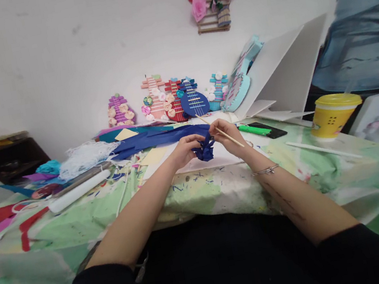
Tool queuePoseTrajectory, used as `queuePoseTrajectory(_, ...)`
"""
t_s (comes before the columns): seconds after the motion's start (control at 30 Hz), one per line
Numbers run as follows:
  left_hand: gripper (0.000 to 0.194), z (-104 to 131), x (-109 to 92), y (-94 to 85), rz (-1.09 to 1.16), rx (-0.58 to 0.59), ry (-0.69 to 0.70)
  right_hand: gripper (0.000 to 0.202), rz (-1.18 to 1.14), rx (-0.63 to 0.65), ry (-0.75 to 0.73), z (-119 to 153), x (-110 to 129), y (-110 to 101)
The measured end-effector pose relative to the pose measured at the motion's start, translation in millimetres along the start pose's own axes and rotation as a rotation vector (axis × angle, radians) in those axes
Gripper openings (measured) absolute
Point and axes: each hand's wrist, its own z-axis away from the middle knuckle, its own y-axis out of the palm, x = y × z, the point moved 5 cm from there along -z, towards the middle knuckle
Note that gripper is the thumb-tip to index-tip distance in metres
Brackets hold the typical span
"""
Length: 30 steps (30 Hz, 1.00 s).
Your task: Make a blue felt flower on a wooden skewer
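With twelve o'clock taken as straight away from the person, the gathered dark-blue bundle [206, 152] is held at the centre, above the white sheet [227, 159]. Its nine-o'clock side is pinched by the left hand [188, 150]; its two-o'clock edge appears gripped by the fingertips of the right hand [227, 136], though exact contact is partly hidden. A slim wooden stick [230, 138] is also carried by the right fingers, its ends at twelve and three. Because that grip is shared, the folds could be loosened, or poked, if the stick is shifted carelessly. Both forearms are angled inward, from seven and five o'clock, and the fingers are curled. Farther out, dark-blue strips [145, 143] are spread at ten; at three, the yellow cup [335, 117] could be tipped by a wide right-arm sweep.
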Motion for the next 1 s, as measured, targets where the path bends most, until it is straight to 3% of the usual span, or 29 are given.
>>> queuePoseTrajectory(0.27,0.023,-2.1,0.3,-3.3,-0.124,-0.071,0.119,0.032,-0.052,0.047,0.084,1.5,-0.7,4.0)
queuePoseTrajectory(0.47,0.018,-6.8,-0.7,-9.1,-0.212,-0.181,0.216,0.028,0.130,-0.011,0.076,1.8,-7.2,0.2)
queuePoseTrajectory(0.7,0.016,-8.4,-1.1,-9.8,-0.286,-0.224,0.326,0.024,0.239,0.003,0.056,0.6,-9.3,0.9)
queuePoseTrajectory(1.0,0.015,-8.4,1.9,-7.8,-0.251,-0.210,0.301,0.024,0.191,0.020,0.039,1.4,-7.6,3.4)
